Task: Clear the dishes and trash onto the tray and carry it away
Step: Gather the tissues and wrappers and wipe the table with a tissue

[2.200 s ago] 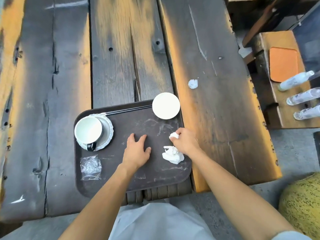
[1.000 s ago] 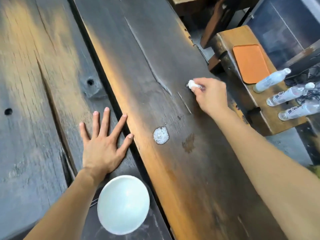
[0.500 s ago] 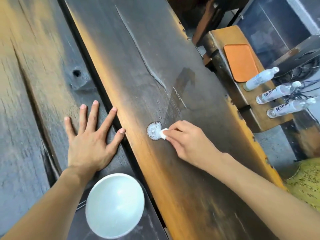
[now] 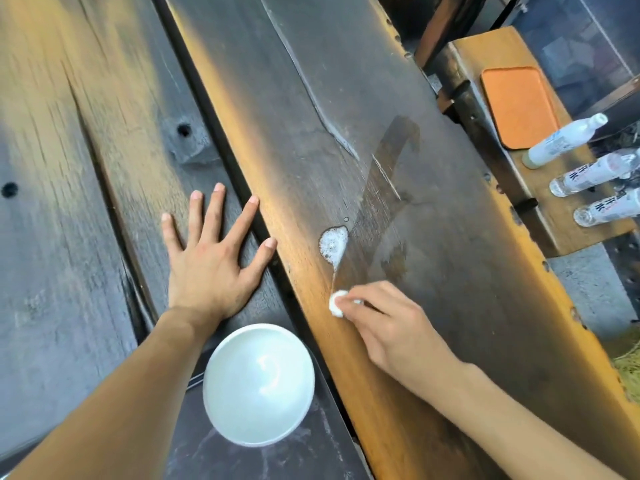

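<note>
- The counter [image 4: 398, 98] is wide dark planks with orange-worn edges, and a wet smear runs down its right plank.
- The tray [image 4: 242, 459] sits at the counter's near edge, only its far corner in view, and it carries a white bowl [image 4: 258, 384] that looks empty.
- Beyond the counter's right edge, a side bench [image 4: 485, 57] holds an orange mat [image 4: 519, 105] and three clear bottles [image 4: 568, 140] lying on their sides.
- Left hand [image 4: 211, 268] lies flat on the middle plank, fingers spread, gripping nothing, just beyond the bowl.
- Right hand [image 4: 388, 323] pinches a small white tissue wad [image 4: 335, 308] against the right plank.
- A foamy white spill [image 4: 334, 244] sits just beyond the wad, with a thin wet trail linking the two.
- Half a second ago the wad was touching the spill; now the right hand has dragged it back toward the near edge, while the left hand stays put.
</note>
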### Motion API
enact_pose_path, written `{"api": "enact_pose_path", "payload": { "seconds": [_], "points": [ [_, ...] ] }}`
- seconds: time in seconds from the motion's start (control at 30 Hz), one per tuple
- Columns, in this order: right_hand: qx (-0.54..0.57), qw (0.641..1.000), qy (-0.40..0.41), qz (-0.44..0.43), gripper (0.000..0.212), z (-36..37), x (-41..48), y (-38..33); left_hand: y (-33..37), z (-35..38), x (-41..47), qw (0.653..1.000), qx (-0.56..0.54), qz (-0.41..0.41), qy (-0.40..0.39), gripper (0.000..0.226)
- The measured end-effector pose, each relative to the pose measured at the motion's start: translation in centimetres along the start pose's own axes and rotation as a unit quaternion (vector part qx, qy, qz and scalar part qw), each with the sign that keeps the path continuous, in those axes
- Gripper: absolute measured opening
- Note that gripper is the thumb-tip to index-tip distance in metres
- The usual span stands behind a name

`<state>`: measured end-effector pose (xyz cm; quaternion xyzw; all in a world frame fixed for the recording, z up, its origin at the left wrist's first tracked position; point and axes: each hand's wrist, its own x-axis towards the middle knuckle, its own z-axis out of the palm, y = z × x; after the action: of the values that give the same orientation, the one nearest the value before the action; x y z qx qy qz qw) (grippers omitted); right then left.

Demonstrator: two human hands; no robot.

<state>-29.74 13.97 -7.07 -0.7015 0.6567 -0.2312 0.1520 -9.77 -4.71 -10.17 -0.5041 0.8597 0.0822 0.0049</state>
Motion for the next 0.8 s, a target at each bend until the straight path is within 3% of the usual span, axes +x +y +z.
{"api": "enact_pose_path", "payload": {
  "seconds": [0.07, 0.2, 0.27, 0.37, 0.47, 0.57, 0.73, 0.8],
  "points": [
    [0.000, 1.000, -0.010, 0.003, 0.019, -1.1, -0.2, 1.1, 0.1, 0.0, 0.1, 1.000, -0.001, 0.000, 0.001, 0.068],
    [-0.037, 0.973, 0.143, 0.177, 0.016, -3.8, 5.8, 5.8, 0.2, 0.1, 0.1, 1.000, -0.012, 0.002, 0.009, 0.067],
    [-0.032, 0.970, 0.129, 0.204, 0.018, -3.3, 8.4, 6.5, 0.1, 0.2, 0.0, 1.000, -0.016, -0.001, 0.011, 0.067],
    [-0.054, 0.990, 0.063, 0.110, 0.017, -1.0, 7.4, 3.9, 0.0, 0.2, 0.1, 1.000, -0.016, -0.006, 0.011, 0.067],
    [-0.001, 0.999, -0.038, -0.003, 0.016, -0.3, 1.8, 0.5, 0.0, 0.2, 0.0, 1.000, -0.015, -0.005, 0.014, 0.067],
    [0.033, 0.996, -0.080, -0.032, 0.016, -1.6, -1.2, 0.3, -0.1, 0.3, 0.0, 1.000, -0.016, -0.005, 0.022, 0.067],
    [0.021, 0.983, 0.109, 0.144, 0.016, -3.9, 6.2, 4.1, -0.1, 0.4, 0.0, 0.999, -0.020, -0.006, 0.027, 0.066],
    [0.030, 0.977, 0.117, 0.178, 0.019, -3.4, 10.1, 4.7, -0.2, 0.4, 0.0, 0.999, -0.021, -0.007, 0.030, 0.066]
  ]
}}
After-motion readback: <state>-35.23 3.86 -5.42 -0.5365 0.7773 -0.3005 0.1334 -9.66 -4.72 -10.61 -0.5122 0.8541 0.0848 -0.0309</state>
